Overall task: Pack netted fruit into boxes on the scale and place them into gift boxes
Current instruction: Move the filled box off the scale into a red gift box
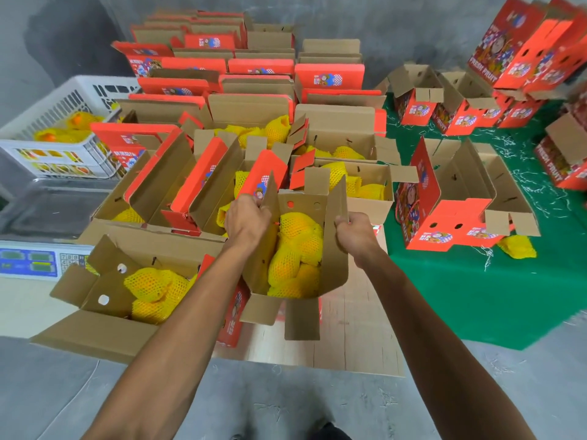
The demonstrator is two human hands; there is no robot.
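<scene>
Mid-job: both hands, left hand (246,219) & right hand (355,231), fingers gripping side flaps of open red-and-brown cardboard gift box (333,249) w/ yellow-netted fruit (295,249); approx. half the boxes behind filled, rest empty.

Both hands grip box (295,249) flaps — netted fruit (295,252) inside

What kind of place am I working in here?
Probably a fruit-packing room: rows of open red printed cardboard gift boxes holding yellow foam-netted fruit, a grey electronic weighing scale, and a white slatted plastic crate.
</scene>
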